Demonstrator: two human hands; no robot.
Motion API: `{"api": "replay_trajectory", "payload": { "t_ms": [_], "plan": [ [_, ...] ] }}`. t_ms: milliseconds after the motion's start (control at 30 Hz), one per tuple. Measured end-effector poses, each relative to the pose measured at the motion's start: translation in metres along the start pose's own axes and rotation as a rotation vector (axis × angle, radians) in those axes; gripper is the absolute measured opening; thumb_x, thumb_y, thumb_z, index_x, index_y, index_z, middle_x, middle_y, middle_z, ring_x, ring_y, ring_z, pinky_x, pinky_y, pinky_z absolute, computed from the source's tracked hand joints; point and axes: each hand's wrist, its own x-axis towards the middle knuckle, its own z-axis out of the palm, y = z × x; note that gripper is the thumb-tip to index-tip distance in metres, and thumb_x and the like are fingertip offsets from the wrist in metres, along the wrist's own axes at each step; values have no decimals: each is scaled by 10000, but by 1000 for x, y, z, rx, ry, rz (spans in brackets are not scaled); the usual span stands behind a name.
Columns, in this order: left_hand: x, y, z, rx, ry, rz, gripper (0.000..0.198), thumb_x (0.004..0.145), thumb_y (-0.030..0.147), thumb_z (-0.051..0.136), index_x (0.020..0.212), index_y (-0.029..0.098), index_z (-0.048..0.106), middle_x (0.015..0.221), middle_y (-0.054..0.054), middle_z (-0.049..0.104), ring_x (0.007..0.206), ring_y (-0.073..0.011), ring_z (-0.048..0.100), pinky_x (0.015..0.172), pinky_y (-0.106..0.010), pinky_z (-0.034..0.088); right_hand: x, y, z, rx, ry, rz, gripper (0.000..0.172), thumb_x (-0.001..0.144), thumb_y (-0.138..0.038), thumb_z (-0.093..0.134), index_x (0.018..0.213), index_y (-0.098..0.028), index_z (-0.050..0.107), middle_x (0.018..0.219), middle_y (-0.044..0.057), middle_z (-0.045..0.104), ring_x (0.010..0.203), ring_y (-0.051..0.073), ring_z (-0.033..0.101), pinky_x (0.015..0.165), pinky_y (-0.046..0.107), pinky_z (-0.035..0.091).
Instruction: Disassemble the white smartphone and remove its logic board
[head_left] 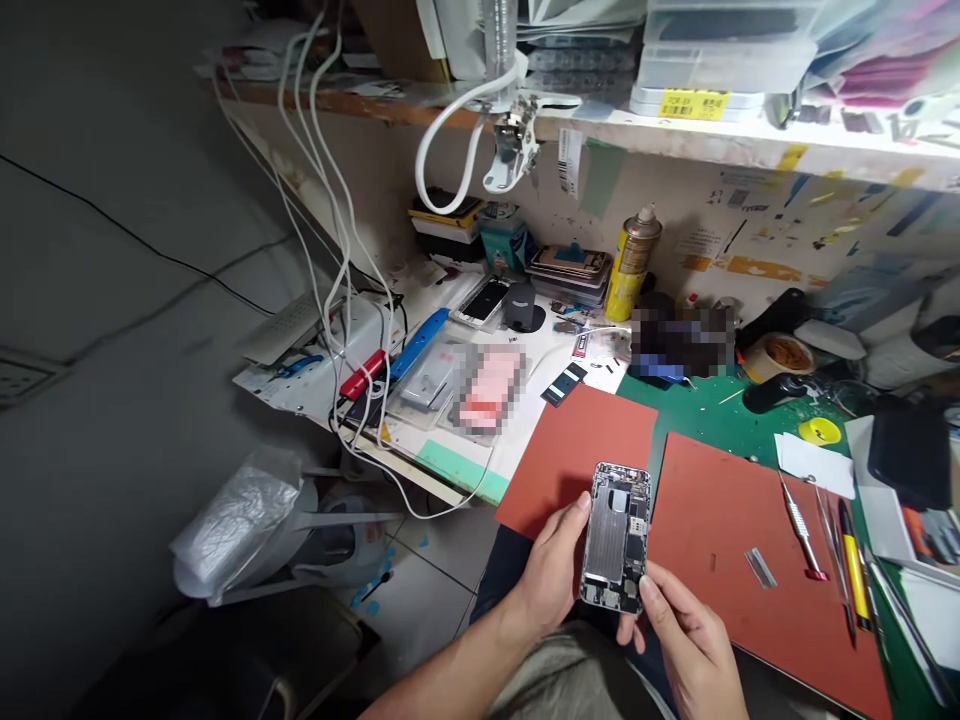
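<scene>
An opened smartphone (616,538), its screen off and its inner boards and metal frame showing, is held above my lap at the front edge of the bench. My left hand (555,565) grips its left side, with the thumb along the edge and the other fingers mostly hidden behind. At the lower right corner, my right hand (686,630) pinches the phone with the thumb in front. Two red-brown mats, a left one (585,440) and a right one (720,520), lie just beyond the phone.
On the right mat rest a screwdriver (801,530), tweezers (832,560) and small metal strips (761,567). A yellow spray can (634,262) stands at the back. White cables (330,200) hang down at left. A shelf (600,125) overhangs the bench. A stool (300,540) stands below left.
</scene>
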Motion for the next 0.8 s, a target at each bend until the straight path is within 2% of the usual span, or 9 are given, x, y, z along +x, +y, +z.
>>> {"api": "replay_trajectory", "payload": {
  "t_ms": [67,200,333,500,633,800],
  "plan": [
    [1,0,-4,197,34,84,578,989,661,648,1022,106,808,926,-112,793,826,-216,710,807,-311,552,1,-3,-2,-12,64,-21,475,994,-618,673,1176,-200,805,692,50,704,636,191,592,655,308,506],
    [0,7,-11,444,49,171,472,968,590,713,1051,143,841,950,-77,803,862,-215,689,830,-301,533,9,-8,-7,-88,44,-50,508,983,-656,664,1153,-199,806,698,52,714,626,199,609,660,316,525],
    [-1,11,-12,480,75,165,446,952,572,736,1040,154,862,941,-81,811,859,-230,692,822,-308,540,14,-8,-9,-96,5,-49,501,1012,-657,622,1101,-198,804,729,59,728,647,196,613,694,322,525],
    [3,7,-14,476,137,192,437,952,569,740,1026,157,867,912,-69,803,813,-208,663,793,-289,517,13,-4,-9,-64,-17,-10,547,997,-674,638,1159,-174,790,775,85,756,672,211,652,652,326,539],
    [5,7,-14,468,132,192,443,950,577,739,994,156,868,884,-64,789,797,-200,647,776,-284,506,12,-1,-9,-70,5,-6,560,987,-672,657,1184,-166,790,745,81,750,646,207,645,650,333,552],
    [3,10,-12,487,132,181,447,958,578,727,1024,158,868,900,-69,786,828,-209,647,801,-291,505,13,-2,-9,-82,18,-1,566,965,-703,661,1082,-169,808,710,82,742,617,206,640,623,330,553]
  ]
}}
